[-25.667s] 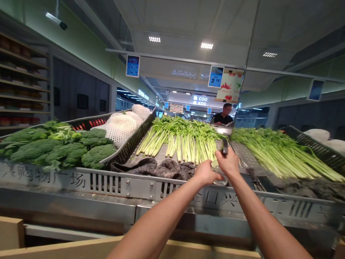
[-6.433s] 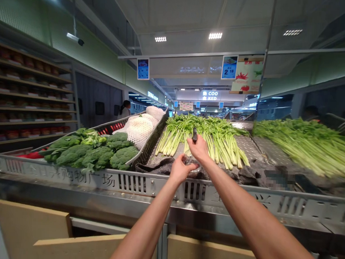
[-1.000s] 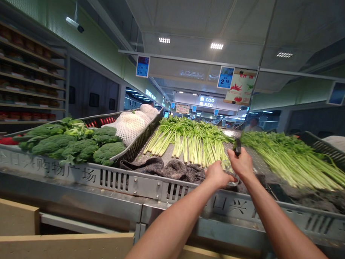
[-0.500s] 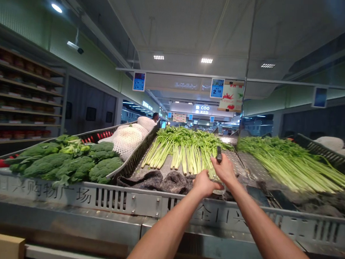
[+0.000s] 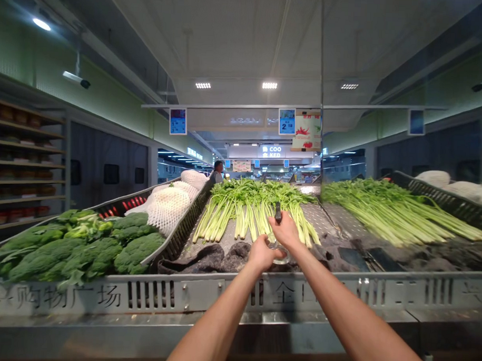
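Both hands are out over the front of a celery display, closed around a clear spray bottle (image 5: 282, 258) with a black head (image 5: 278, 212). My right hand (image 5: 285, 230) grips it high, just below the head. Lower down, my left hand (image 5: 262, 253) holds the left side, its thumb across the clear body. Most of the bottle is hidden by my fingers. Behind it, bunches of celery (image 5: 243, 212) lie with pale stalks towards me and leaves at the back. A dark crumpled cloth (image 5: 210, 259) lies along the front, under my hands.
A grey slotted rail (image 5: 174, 294) runs along the front. To the left, a black crate (image 5: 180, 226) holds broccoli (image 5: 100, 252) and net-wrapped produce (image 5: 167, 204). A mirror (image 5: 381, 254) at right reflects the celery. A person (image 5: 217, 172) stands far behind.
My view has turned right, so the display appears further left. The hands and bottle have moved a little left relative to the celery, with more stalks showing to their right.
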`<action>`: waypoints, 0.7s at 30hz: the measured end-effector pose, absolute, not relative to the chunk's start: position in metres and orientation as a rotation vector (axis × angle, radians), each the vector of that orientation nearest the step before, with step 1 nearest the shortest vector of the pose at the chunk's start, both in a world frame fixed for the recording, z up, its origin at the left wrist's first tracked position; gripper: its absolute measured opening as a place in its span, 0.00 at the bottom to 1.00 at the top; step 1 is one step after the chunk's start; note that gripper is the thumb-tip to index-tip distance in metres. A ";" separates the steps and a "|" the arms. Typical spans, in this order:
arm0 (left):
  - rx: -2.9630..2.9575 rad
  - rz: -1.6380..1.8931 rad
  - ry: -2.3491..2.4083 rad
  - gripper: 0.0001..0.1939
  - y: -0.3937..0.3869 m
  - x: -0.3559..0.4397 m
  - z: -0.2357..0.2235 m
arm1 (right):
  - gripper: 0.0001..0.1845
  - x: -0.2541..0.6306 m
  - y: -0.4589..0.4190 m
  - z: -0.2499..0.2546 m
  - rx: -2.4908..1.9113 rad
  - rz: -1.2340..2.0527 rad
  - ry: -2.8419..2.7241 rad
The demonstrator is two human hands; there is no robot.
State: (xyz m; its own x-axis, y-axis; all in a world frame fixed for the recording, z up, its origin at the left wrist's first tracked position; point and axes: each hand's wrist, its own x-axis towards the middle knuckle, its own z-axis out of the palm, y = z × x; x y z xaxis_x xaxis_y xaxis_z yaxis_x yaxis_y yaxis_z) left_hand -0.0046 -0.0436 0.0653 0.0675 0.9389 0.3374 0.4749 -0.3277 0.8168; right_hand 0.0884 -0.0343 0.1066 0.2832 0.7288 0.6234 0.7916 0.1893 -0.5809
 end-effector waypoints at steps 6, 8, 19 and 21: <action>1.862 1.248 1.339 0.21 -0.033 -0.018 0.055 | 0.17 0.074 -0.031 0.101 -1.486 -0.058 -1.458; 1.868 1.257 1.332 0.19 -0.031 -0.022 0.051 | 0.17 0.070 -0.030 0.097 -1.478 -0.050 -1.470; 1.798 1.311 1.289 0.18 -0.032 -0.045 0.042 | 0.18 0.048 -0.024 0.086 -1.427 0.034 -1.489; 1.728 1.343 1.165 0.19 -0.032 -0.049 0.045 | 0.19 0.043 -0.023 0.087 -1.393 0.074 -1.482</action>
